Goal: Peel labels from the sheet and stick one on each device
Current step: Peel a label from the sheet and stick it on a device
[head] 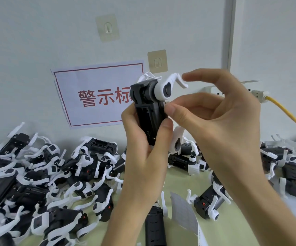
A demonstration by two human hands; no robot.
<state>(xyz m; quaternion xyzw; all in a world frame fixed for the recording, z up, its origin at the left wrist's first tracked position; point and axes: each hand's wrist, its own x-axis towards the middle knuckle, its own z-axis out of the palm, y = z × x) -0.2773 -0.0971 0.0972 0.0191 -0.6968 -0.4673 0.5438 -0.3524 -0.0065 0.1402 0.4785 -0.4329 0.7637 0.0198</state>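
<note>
With your left hand [143, 139] gripping the device [149, 110] upright, keep it steady while your right hand [214, 118], thumb and forefinger pinching the small label [166, 103], presses it flat onto the side beside your fingertips.

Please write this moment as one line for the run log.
step: sticking label | left hand: holds device upright | right hand: presses small label on device side | label sheet: on table | other devices: in piles
</note>
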